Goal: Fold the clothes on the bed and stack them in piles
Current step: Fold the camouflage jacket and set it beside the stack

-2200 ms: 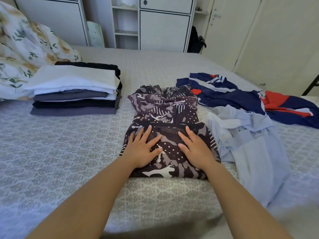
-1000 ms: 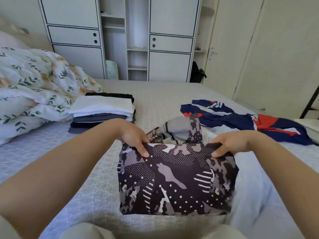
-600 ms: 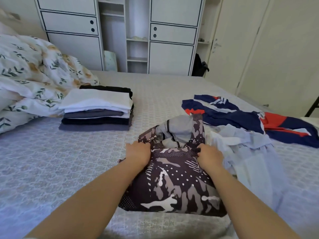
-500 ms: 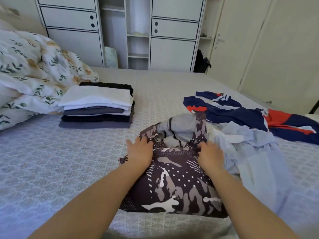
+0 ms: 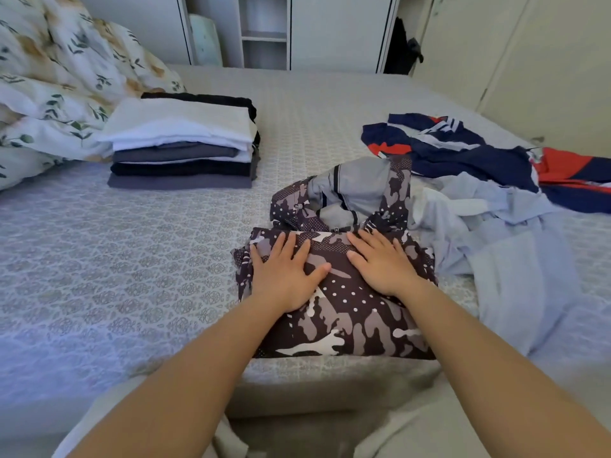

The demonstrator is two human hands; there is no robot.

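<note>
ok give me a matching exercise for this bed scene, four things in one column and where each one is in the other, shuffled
Things:
1. camo garment
2. folded pile
3. light blue shirt
4. navy and red garment

Places:
A. far right of the bed, unfolded
B. under both flat hands, left hand and right hand
C. left side, next to the floral duvet
D. crumpled just to the right of the camo garment

Pairs: 1-B, 2-C, 3-D, 4-A
</note>
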